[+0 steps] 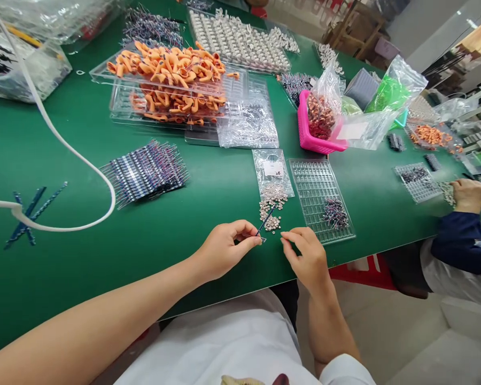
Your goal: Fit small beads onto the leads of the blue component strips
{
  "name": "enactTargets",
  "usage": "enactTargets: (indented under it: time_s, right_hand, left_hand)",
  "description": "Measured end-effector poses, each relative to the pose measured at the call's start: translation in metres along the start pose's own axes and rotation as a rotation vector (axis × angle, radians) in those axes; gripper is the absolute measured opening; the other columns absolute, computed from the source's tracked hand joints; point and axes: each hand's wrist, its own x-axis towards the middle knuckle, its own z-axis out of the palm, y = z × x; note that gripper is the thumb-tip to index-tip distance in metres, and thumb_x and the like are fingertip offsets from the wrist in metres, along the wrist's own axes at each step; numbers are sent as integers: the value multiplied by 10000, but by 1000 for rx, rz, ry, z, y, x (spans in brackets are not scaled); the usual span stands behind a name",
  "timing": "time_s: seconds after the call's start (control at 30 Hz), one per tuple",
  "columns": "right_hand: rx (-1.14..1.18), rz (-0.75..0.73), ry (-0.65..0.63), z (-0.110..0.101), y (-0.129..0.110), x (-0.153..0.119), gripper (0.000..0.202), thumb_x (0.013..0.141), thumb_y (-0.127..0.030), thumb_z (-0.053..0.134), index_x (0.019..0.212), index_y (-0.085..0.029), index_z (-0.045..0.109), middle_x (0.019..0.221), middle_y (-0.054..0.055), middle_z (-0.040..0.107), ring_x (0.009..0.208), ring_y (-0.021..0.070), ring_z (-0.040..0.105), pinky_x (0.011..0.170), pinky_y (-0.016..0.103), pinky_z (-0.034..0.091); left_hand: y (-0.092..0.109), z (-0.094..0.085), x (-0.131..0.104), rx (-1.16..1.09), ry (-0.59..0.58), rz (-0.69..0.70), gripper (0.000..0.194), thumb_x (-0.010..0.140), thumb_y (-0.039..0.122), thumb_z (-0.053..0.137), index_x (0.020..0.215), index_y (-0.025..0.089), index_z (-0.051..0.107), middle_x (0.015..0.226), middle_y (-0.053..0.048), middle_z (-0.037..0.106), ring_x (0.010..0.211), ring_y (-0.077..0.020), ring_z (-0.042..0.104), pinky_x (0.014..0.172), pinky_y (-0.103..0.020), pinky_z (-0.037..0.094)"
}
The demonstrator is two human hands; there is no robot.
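Observation:
My left hand (222,250) pinches a thin dark blue strip (266,220) between thumb and forefinger. The strip slants up and away over a loose pile of small pale round pieces (271,223). A small light-coloured bit shows at the fingertips, too small to name. To the right of the pile, my right hand (309,261) has its thumb and forefinger tips brought together; whatever may be between them is too small to make out. Just beyond it lies a clear compartmented tray (310,184) with a heap of small dark wired parts (335,214) in its near right corner.
A clear labelled bag (269,166) lies behind the pale pieces. Bundled wired strips (148,172) and a white cable (76,155) are on the left. Stacked trays hold orange pieces (176,67). A pink basket (304,128) stands behind. Another person's hand (468,195) is far right.

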Motion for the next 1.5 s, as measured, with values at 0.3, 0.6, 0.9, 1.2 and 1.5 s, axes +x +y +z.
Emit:
enactTargets:
  time_s: [0.3, 0.6, 0.9, 1.2, 1.5]
  right_hand:
    - [-41, -46, -22, 14, 6, -5, 297, 915, -78, 612, 1161, -227, 688, 947, 85, 687, 867, 216, 649, 765, 372, 570]
    - [-111, -88, -90, 14, 8, -3, 318, 931, -108, 598, 1206, -242, 686, 968, 88, 693, 858, 224, 631, 778, 385, 560]
    - [-139, -133, -215, 5, 8, 9, 231, 971, -154, 566, 1146, -224, 700, 985, 89, 720, 866, 223, 651, 784, 380, 550]
    - [-199, -210, -261, 7, 10, 28, 153, 967, -145, 549, 938, -194, 691, 910, 75, 708, 801, 192, 640, 735, 331, 501]
    - [313, 240, -34, 17, -13, 12, 92, 906, -167, 599, 854, -222, 650, 824, 21, 631, 691, 150, 571, 633, 295, 474]
  left_hand:
    - [1, -1, -1, 24, -6, -2, 201, 873, 380, 638, 825, 185, 657, 839, -40, 777, 774, -188, 712, 733, -290, 533]
    - [-2, -1, 1, -11, 5, 9, 182, 853, 357, 680, 818, 180, 663, 802, -21, 760, 749, -171, 691, 707, -263, 524]
    - [-3, 0, 1, -13, 15, 24, 177, 847, 353, 677, 813, 180, 663, 792, -21, 757, 734, -167, 687, 704, -267, 536]
    - [-5, 0, 1, -21, 5, 27, 170, 849, 349, 684, 820, 183, 661, 790, -7, 749, 721, -155, 670, 691, -256, 520]
    - [-5, 2, -4, -109, -52, 92, 165, 879, 347, 663, 829, 191, 647, 1049, -76, 772, 1075, -236, 711, 925, -326, 547]
